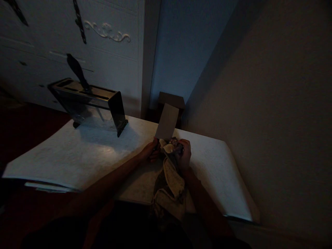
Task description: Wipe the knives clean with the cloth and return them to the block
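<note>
A cleaver (167,121) with a broad rectangular blade points up and away from me over the table's far edge. My left hand (150,151) is closed around its handle, which is mostly hidden in the fingers. Beside it, my right hand (185,153) grips a bunched brown and grey cloth (173,176) near the lower end of the blade. The cloth hangs down toward me over the near table edge. Whether it touches the blade is hard to tell in the dim light.
A knife holder (116,110) with clear sides stands at the table's back left, one black-handled knife (76,71) in it. The white tabletop (103,148) adjoins a wall (272,121) on the right. Behind are white cabinet doors (111,62) and a brown box-like object (171,99).
</note>
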Tool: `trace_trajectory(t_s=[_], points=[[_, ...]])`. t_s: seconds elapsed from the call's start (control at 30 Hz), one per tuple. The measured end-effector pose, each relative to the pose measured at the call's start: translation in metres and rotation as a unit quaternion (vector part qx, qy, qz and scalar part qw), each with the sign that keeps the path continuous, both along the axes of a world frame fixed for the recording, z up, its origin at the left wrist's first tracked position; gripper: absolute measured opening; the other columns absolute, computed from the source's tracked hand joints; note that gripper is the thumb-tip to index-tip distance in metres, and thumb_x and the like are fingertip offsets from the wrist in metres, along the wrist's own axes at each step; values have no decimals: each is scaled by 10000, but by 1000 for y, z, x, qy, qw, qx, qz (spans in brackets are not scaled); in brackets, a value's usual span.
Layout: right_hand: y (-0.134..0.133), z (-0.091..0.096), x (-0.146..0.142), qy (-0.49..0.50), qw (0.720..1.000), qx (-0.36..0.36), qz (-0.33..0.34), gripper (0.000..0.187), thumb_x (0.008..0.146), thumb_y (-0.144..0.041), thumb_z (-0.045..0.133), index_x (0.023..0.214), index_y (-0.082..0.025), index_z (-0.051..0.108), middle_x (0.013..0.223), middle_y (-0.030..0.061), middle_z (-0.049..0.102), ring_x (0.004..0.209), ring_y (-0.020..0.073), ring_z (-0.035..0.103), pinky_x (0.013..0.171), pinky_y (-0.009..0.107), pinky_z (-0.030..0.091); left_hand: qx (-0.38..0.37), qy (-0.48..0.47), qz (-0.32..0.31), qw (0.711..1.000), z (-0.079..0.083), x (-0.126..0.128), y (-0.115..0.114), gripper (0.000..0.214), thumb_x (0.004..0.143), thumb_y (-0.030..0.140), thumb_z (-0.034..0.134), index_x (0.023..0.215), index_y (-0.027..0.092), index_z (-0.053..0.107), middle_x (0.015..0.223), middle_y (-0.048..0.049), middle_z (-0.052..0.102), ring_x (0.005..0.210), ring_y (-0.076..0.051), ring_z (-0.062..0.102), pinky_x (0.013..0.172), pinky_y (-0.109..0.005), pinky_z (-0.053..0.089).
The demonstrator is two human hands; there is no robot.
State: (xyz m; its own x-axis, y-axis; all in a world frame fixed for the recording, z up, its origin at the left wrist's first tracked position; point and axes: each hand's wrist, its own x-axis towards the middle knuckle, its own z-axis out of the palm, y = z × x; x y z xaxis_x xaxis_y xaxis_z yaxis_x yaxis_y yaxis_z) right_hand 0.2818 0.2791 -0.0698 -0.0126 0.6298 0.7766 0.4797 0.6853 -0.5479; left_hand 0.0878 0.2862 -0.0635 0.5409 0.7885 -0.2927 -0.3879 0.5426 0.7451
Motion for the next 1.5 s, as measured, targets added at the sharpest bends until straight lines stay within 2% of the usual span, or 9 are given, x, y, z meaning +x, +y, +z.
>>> trace_trajectory(t_s=[0.13, 0.3, 0.53, 0.67, 0.8, 0.9, 1.07, 1.27, 1.5], points=[[6, -3, -8, -72, 995, 56, -24, 224, 888, -359, 595, 1024, -186, 553, 1017, 82, 533, 931, 214, 533, 782, 342, 460, 84, 88, -6, 993, -6, 6, -3, 769, 684, 938, 457, 734, 170, 450, 421, 43, 358, 294, -100, 305, 290, -234, 288], [9, -7, -8, -97, 988, 91, -75, 247, 932, -422, 572, 969, -182, 523, 962, 77, 530, 878, 213, 503, 745, 332, 421, 166, 172, -5, 971, -4, 12, -7, 863, 624, 1004, 366, 596, 149, 483, 384, -33, 401, 289, -128, 388, 301, -239, 270], [6, -3, -8, -127, 981, 108, -97, 232, 945, -409, 552, 937, -183, 498, 916, 68, 536, 848, 206, 499, 736, 327, 400, 170, 168, -17, 971, -7, 10, -4, 860, 624, 1002, 369, 555, 153, 481, 370, -46, 398, 286, -148, 411, 300, -251, 285], [6, -4, -5, -124, 982, 94, -105, 274, 928, -451, 567, 948, -185, 506, 912, 65, 544, 852, 209, 522, 742, 335, 412, 191, 149, -14, 970, -10, 7, 0, 849, 695, 972, 339, 542, 146, 464, 374, -42, 386, 284, -134, 403, 303, -238, 290], [9, -10, 0, -92, 988, 46, -116, 233, 872, -392, 614, 923, -185, 521, 922, 60, 553, 853, 203, 516, 755, 329, 408, 173, 88, -2, 981, -10, 3, 3, 778, 690, 950, 416, 629, 174, 401, 387, 9, 369, 281, -134, 376, 309, -264, 361], [10, -12, 3, -18, 991, -18, -129, 225, 789, -336, 649, 900, -183, 528, 901, 38, 548, 822, 188, 507, 729, 307, 404, 127, 38, 5, 991, -3, -3, 4, 745, 692, 924, 474, 742, 186, 379, 407, 59, 352, 279, -114, 321, 309, -273, 386], [11, -6, 6, 110, 972, -151, -145, 305, 697, -298, 658, 952, -162, 561, 856, 13, 565, 759, 164, 512, 697, 278, 418, 67, -52, -16, 996, 4, -11, 3, 717, 715, 880, 517, 759, 188, 333, 425, 77, 332, 285, -89, 249, 288, -235, 349], [13, 5, 13, 121, 967, -142, -176, 294, 736, -392, 643, 889, -144, 612, 891, 46, 549, 848, 194, 510, 781, 316, 424, 35, -166, -36, 985, 1, -18, 8, 652, 790, 808, 483, 732, 176, 334, 436, 66, 320, 294, -82, 197, 279, -213, 326], [18, 0, 18, 262, 919, -270, -118, 484, 758, -588, 639, 876, -119, 643, 831, 56, 629, 766, 187, 547, 714, 306, 448, 10, -192, -45, 980, 3, -23, 12, 625, 860, 783, 367, 729, 172, 345, 439, 59, 312, 294, -82, 169, 276, -207, 309]])
